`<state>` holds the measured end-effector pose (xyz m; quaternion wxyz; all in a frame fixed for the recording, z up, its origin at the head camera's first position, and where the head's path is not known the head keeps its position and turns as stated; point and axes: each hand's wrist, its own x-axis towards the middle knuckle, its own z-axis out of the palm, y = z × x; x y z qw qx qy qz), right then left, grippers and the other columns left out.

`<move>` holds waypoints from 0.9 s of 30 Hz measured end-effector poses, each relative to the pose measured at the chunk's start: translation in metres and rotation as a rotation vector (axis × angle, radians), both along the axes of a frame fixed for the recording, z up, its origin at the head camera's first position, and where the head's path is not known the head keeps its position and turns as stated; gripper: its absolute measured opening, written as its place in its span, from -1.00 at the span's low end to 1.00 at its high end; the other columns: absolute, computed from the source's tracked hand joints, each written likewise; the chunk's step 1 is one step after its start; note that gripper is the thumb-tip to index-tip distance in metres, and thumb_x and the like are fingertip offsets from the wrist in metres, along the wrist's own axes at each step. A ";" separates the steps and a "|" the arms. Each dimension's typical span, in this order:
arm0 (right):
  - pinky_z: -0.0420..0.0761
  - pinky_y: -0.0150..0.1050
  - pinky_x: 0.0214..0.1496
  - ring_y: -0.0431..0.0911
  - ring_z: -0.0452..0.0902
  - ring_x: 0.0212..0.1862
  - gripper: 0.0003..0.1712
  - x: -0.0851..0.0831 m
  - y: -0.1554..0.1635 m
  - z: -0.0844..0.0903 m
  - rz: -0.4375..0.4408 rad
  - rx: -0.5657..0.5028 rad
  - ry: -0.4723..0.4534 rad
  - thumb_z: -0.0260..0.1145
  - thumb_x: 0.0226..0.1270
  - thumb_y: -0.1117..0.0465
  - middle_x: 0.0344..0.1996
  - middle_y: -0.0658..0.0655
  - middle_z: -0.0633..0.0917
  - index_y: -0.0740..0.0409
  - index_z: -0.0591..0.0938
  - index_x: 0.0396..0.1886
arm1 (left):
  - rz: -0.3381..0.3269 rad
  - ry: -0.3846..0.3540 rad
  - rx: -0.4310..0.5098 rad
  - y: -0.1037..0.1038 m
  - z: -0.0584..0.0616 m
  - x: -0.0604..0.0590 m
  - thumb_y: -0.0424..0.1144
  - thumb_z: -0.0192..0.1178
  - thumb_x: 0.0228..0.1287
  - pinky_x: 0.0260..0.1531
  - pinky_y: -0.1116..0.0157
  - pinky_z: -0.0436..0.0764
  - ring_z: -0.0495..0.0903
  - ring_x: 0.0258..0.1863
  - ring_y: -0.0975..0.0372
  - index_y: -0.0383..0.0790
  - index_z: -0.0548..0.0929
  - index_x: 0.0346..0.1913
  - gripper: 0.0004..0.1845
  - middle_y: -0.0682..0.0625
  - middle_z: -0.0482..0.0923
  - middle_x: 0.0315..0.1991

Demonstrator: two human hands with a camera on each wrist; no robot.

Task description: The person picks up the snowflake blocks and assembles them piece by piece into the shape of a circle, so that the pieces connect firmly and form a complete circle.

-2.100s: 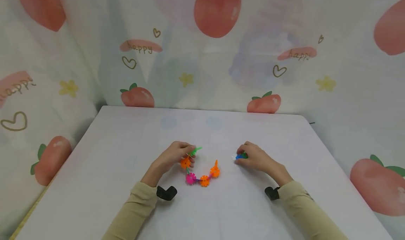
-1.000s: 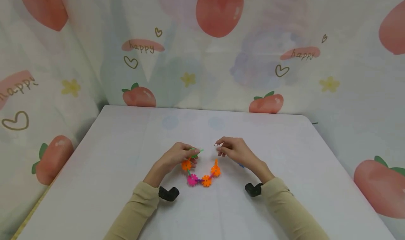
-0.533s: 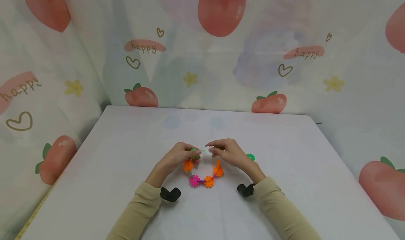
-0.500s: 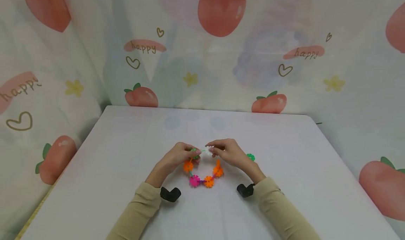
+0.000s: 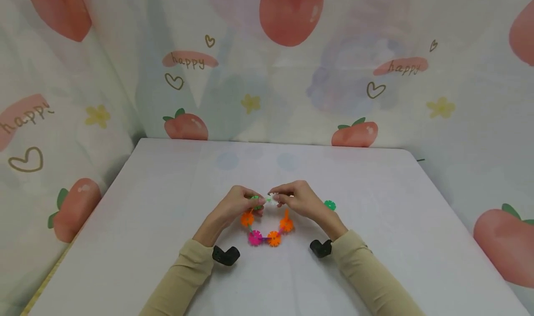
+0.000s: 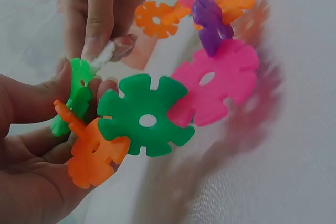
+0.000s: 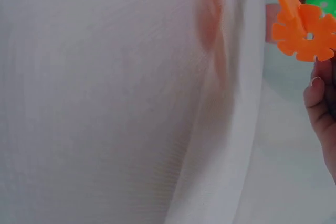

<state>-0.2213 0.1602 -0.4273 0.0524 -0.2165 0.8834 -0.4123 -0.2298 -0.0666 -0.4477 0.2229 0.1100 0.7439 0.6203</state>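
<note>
In the head view, my left hand (image 5: 229, 209) pinches a light green snowflake disc (image 6: 80, 100) at one end of a linked, curved chain. My right hand (image 5: 303, 201) holds a white snowflake disc (image 6: 105, 57) between thumb and fingers, its edge meeting the light green one. Whether their slots have locked cannot be told. Along the chain follow an orange disc (image 6: 94, 156), a dark green disc (image 6: 126, 132), a pink disc (image 6: 236, 72) and a purple disc (image 6: 206, 17). Orange discs (image 5: 274, 238) form the other end, below my right hand.
A loose green disc (image 5: 330, 205) lies on the white table (image 5: 175, 177), just beyond my right forearm. Black wrist cameras (image 5: 226, 255) sit at both cuffs. A fruit-patterned cloth (image 5: 292, 98) hangs behind the table and along its sides.
My right hand has left the loose discs on the right, carrying the white disc leftward until it meets the light green one. My left hand has barely shifted, still pinching the chain.
</note>
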 end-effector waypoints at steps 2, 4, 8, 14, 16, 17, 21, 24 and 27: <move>0.65 -0.32 -0.24 -0.02 0.77 -0.31 -0.75 -0.001 -0.001 0.001 0.006 0.009 0.001 0.36 0.44 0.28 -0.15 0.16 0.83 0.21 0.79 0.04 | -0.001 0.003 0.004 0.000 -0.001 -0.001 -0.27 0.30 0.43 -0.08 0.23 0.75 0.80 -0.39 0.15 -0.52 0.73 -0.02 -0.69 -0.11 0.76 -0.40; 0.63 -0.32 -0.25 -0.02 0.77 -0.32 -0.75 -0.001 -0.002 0.002 0.008 0.012 -0.001 0.36 0.44 0.28 -0.15 0.16 0.83 0.20 0.79 0.04 | -0.008 0.007 0.000 0.000 0.000 0.000 -0.26 0.30 0.44 -0.07 0.22 0.74 0.80 -0.38 0.14 -0.51 0.73 0.00 -0.69 -0.14 0.77 -0.38; 0.63 -0.32 -0.22 -0.03 0.76 -0.32 -0.74 0.000 -0.001 0.001 0.008 0.007 -0.001 0.34 0.46 0.29 -0.21 0.13 0.83 0.21 0.77 0.07 | -0.044 0.023 -0.008 -0.002 0.001 -0.001 -0.21 0.26 0.47 0.06 0.16 0.70 0.80 -0.32 0.11 -0.50 0.71 0.05 -0.64 -0.18 0.76 -0.30; 0.69 -0.21 -0.09 0.04 0.76 -0.20 -0.71 -0.001 0.014 0.001 0.003 0.010 0.035 0.29 0.50 0.29 -0.30 0.08 0.82 0.18 0.73 0.13 | -0.083 -0.007 -0.001 -0.006 0.003 -0.002 -0.14 0.22 0.51 0.23 0.08 0.60 0.79 -0.22 0.10 -0.43 0.64 0.20 -0.57 -0.20 0.74 -0.20; 0.70 -0.19 -0.06 0.05 0.75 -0.17 -0.73 -0.001 0.025 0.002 -0.023 0.024 0.055 0.29 0.49 0.28 -0.28 0.10 0.82 0.19 0.74 0.10 | -0.083 -0.034 0.028 -0.006 0.003 -0.003 -0.17 0.20 0.52 0.22 0.08 0.62 0.79 -0.20 0.08 -0.46 0.60 0.24 -0.56 -0.24 0.71 -0.16; 0.70 -0.19 -0.06 0.05 0.75 -0.17 -0.75 0.000 0.031 0.002 -0.039 0.036 0.062 0.30 0.49 0.28 -0.27 0.11 0.82 0.19 0.75 0.07 | -0.080 -0.050 0.046 -0.006 0.003 -0.003 -0.19 0.19 0.53 0.21 0.07 0.63 0.78 -0.19 0.07 -0.48 0.58 0.25 -0.56 -0.27 0.69 -0.14; 0.64 -0.26 -0.16 -0.03 0.66 -0.23 -0.78 0.003 0.055 0.000 -0.096 0.121 0.057 0.33 0.48 0.21 -0.21 0.08 0.82 0.19 0.77 -0.01 | -0.029 -0.089 0.101 -0.005 0.001 -0.004 -0.27 0.12 0.56 0.14 0.07 0.68 0.77 -0.14 -0.01 -0.56 0.44 0.28 -0.56 -0.35 0.63 -0.06; 0.61 -0.27 -0.17 -0.11 0.59 -0.24 -0.79 0.006 0.071 -0.002 -0.119 0.184 0.039 0.34 0.48 0.18 -0.16 0.06 0.80 0.16 0.78 -0.03 | 0.029 -0.085 0.121 -0.003 0.001 -0.005 -0.28 0.08 0.58 0.12 0.04 0.69 0.75 -0.06 -0.07 -0.55 0.34 0.31 -0.55 -0.40 0.59 0.02; 0.62 -0.24 -0.12 -0.12 0.58 -0.21 -0.80 0.011 0.085 -0.002 -0.129 0.233 0.029 0.34 0.47 0.20 -0.15 0.06 0.78 0.15 0.78 -0.04 | 0.073 -0.082 0.148 -0.002 0.001 -0.004 -0.28 0.07 0.59 0.15 0.01 0.67 0.71 0.03 -0.14 -0.54 0.27 0.35 -0.52 -0.42 0.57 0.05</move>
